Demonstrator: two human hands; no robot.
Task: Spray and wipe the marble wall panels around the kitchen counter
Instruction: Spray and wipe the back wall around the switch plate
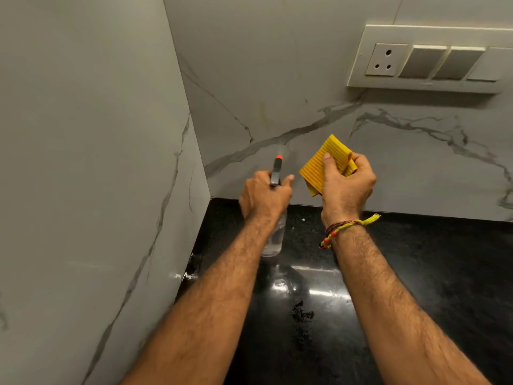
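My left hand grips a clear spray bottle with a grey trigger head and an orange nozzle. The nozzle points at the back marble wall panel, close to a grey vein. A faint mist hangs in front of the nozzle. My right hand holds a folded yellow ribbed cloth just right of the bottle, a little off the back panel. A second marble panel forms the left wall of the corner.
A glossy black granite counter runs below the panels, with some wet spots and dark specks. A white switch plate with a socket is mounted on the back panel at upper right. A yellowish smear marks the back panel above the bottle.
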